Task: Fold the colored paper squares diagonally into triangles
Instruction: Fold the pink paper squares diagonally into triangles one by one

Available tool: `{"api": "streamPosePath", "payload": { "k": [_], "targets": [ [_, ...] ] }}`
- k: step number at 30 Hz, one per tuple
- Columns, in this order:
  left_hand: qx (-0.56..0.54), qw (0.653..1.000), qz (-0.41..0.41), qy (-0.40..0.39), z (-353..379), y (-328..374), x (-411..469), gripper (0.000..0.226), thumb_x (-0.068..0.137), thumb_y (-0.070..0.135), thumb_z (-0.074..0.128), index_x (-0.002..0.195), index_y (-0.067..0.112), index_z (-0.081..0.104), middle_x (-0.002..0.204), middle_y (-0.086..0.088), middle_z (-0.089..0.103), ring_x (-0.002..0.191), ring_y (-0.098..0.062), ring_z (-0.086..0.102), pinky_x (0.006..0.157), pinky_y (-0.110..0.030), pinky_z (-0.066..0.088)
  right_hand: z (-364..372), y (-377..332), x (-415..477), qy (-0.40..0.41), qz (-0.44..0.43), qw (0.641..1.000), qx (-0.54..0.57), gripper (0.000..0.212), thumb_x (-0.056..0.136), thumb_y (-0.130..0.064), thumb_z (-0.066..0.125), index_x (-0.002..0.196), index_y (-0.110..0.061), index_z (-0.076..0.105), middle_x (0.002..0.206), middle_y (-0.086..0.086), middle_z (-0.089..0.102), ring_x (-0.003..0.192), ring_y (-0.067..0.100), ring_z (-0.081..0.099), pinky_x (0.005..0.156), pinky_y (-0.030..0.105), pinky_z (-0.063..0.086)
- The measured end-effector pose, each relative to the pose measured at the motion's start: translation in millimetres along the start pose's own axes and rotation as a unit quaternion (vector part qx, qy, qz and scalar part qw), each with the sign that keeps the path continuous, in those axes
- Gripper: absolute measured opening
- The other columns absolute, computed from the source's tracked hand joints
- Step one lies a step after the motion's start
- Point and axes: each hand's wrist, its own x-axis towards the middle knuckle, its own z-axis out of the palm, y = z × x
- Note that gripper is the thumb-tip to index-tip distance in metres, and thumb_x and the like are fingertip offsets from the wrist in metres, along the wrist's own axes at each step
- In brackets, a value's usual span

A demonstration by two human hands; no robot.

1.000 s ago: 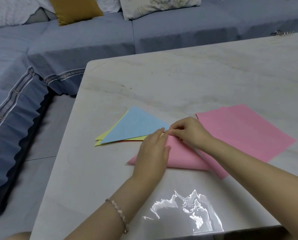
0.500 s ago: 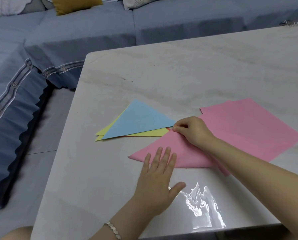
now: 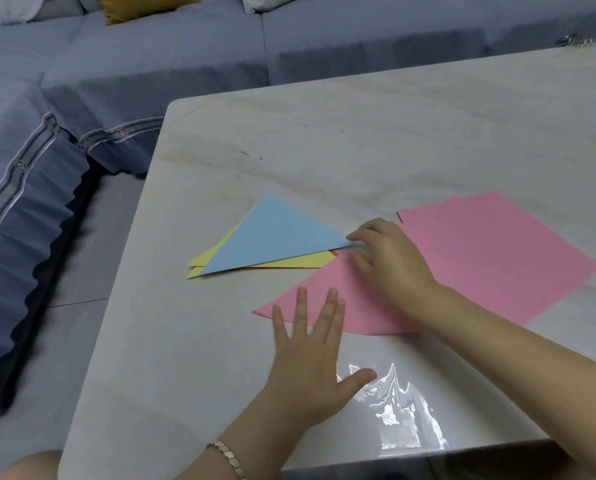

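On the glossy marble-look table (image 3: 358,150), the left hand (image 3: 307,368) presses splayed, straight fingers on the matte pink triangle (image 3: 365,313), while the right hand (image 3: 390,261) covers its far corner with bent fingers (pinching or not, I cannot tell).

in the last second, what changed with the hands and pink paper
The left hand slid down the folded pink paper triangle from top corner to near edge, fingers flat and spread. The right hand stayed at that corner. The blue paper triangle and flat pink sheets stayed.
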Motion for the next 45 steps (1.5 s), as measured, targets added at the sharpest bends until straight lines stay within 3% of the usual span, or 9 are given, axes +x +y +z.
{"api": "streamPosePath", "payload": {
  "k": [4, 15, 20, 24, 28, 33, 38, 41, 45],
  "targets": [
    [-0.014, 1.000, -0.018, -0.006, 1.6, -4.0, -1.4, 0.091, 0.084, 0.074, 0.011, 0.139, 0.005, 0.032, 0.148, -0.010, 0.035, 0.137, -0.024, 0.021, 0.100, -0.054, 0.014, -0.5, -8.3, -59.7, 0.044, -0.147, 0.985, -0.073, 0.030, 0.081, -0.018, 0.042, 0.076, -0.006, 0.068, 0.079, 0.009, 0.065, 0.070, 0.031, 0.060, 0.068, 0.032, 0.048],
    [-0.007, 0.999, -0.032, -0.026, 0.0, -4.5, -1.7, 0.092, 0.082, 0.075, 0.011, 0.141, 0.006, 0.027, 0.148, -0.010, 0.033, 0.138, -0.022, 0.020, 0.100, -0.053, 0.016, 16.7, 22.6, -128.4, 0.062, -0.177, 0.973, -0.132, 0.028, 0.087, -0.022, 0.048, 0.096, -0.008, 0.070, 0.092, 0.002, 0.068, 0.095, 0.020, 0.057, 0.092, 0.031, 0.038],
    [-0.005, 0.999, -0.034, -0.030, -6.9, -0.8, 0.2, 0.093, 0.067, 0.080, -0.009, 0.136, 0.022, -0.032, 0.152, -0.002, -0.024, 0.140, -0.022, -0.023, 0.111, -0.051, -0.009, 0.2, 45.2, -145.1, 0.089, -0.139, 0.976, -0.139, 0.028, 0.086, -0.021, 0.049, 0.093, -0.007, 0.072, 0.090, 0.003, 0.070, 0.104, 0.019, 0.052, 0.093, 0.033, 0.038],
    [-0.004, 0.999, -0.029, -0.032, -3.5, -2.4, -0.9, 0.082, 0.083, 0.075, 0.011, 0.146, 0.024, 0.018, 0.151, -0.013, 0.025, 0.139, -0.026, 0.012, 0.101, -0.053, 0.012, -16.3, 56.4, -157.0, 0.098, -0.106, 0.978, -0.151, 0.029, 0.085, -0.023, 0.048, 0.085, -0.008, 0.073, 0.087, 0.004, 0.071, 0.107, 0.020, 0.051, 0.091, 0.032, 0.036],
    [0.024, 1.000, 0.014, -0.010, -2.4, -2.2, -2.5, 0.062, 0.087, 0.071, 0.012, 0.143, 0.045, 0.017, 0.150, -0.020, 0.023, 0.139, -0.033, 0.009, 0.100, -0.056, 0.009, -27.8, 49.9, -147.6, 0.132, -0.085, 0.979, -0.129, 0.029, 0.082, -0.021, 0.048, 0.067, -0.009, 0.070, 0.078, 0.005, 0.069, 0.095, 0.023, 0.056, 0.086, 0.032, 0.035],
    [0.043, 0.999, 0.033, -0.002, -3.5, -2.5, -3.7, 0.054, 0.090, 0.065, 0.011, 0.141, 0.048, 0.017, 0.149, -0.020, 0.028, 0.135, -0.041, 0.015, 0.099, -0.059, 0.009, 1.9, 17.5, -128.9, 0.083, -0.069, 0.991, -0.077, 0.030, 0.086, -0.023, 0.046, 0.097, -0.010, 0.070, 0.096, 0.002, 0.068, 0.088, 0.019, 0.061, 0.083, 0.024, 0.041],
    [0.004, 0.997, 0.059, 0.040, -7.0, -7.3, -12.4, 0.047, 0.094, 0.051, 0.021, 0.131, 0.031, 0.044, 0.131, -0.001, 0.056, 0.123, -0.024, 0.037, 0.100, -0.061, 0.029, 20.4, 11.7, -128.9, 0.072, -0.045, 0.993, -0.083, 0.021, 0.079, -0.016, 0.060, 0.095, -0.009, 0.071, 0.092, 0.001, 0.067, 0.085, 0.020, 0.064, 0.064, 0.025, 0.052],
    [-0.007, 0.994, 0.040, 0.106, -8.7, -21.5, -21.0, 0.044, 0.089, 0.042, 0.036, 0.115, 0.017, 0.063, 0.108, -0.004, 0.067, 0.104, -0.020, 0.045, 0.095, -0.048, 0.035, 20.9, 12.3, -130.6, 0.082, -0.050, 0.991, -0.088, 0.022, 0.076, -0.014, 0.061, 0.095, -0.008, 0.071, 0.092, 0.001, 0.067, 0.086, 0.021, 0.064, 0.064, 0.025, 0.052],
    [0.006, 0.990, -0.035, 0.134, -16.9, -58.3, -35.6, 0.059, 0.098, 0.041, 0.019, 0.104, 0.011, 0.069, 0.098, -0.004, 0.069, 0.094, -0.021, 0.058, 0.093, -0.042, 0.034, 21.1, 12.0, -129.4, 0.093, -0.057, 0.991, -0.083, 0.020, 0.075, -0.012, 0.062, 0.092, -0.006, 0.071, 0.089, 0.003, 0.067, 0.083, 0.024, 0.065, 0.061, 0.028, 0.053]
  ]
}}
